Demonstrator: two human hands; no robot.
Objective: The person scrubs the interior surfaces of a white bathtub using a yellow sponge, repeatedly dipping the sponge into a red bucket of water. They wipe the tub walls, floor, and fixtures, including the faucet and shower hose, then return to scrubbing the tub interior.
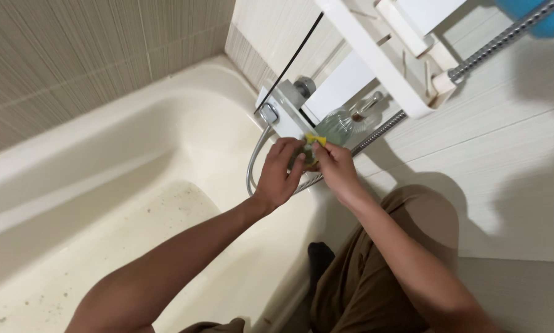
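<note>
- The left hand (281, 174) and the right hand (334, 165) meet in front of the tap (283, 106), and both are curled shut around one small thing.
- That thing is a sponge (314, 143), yellow on top and darker green below. Only a bit of it peeks out between the fingers.
- The sponge sits just above the tub (104, 154) edge, right below the tap and close to a clear bottle (335, 126).
- It is too hidden to tell if the hands are squeezing it, folding it or just holding it. No foam or water shows on it.
- A silver hose (375, 132) runs behind the hands along the wall, and another loop of it hangs down by the left wrist.
- A white rack (382, 61) hangs over the tap, with something blue at the top corner of the view.
- The tub floor has lots of small dark specks and a dull brown patch. Going by that, the scrubbing looks like it has hardly begun there.
- The tub sides look paler and smoother, but it is hard to say if they were wiped.
- The tap looks fairly shiny, though glare makes that unsure.
- The person kneels or sits by the tub in brown trousers (375, 271).
</note>
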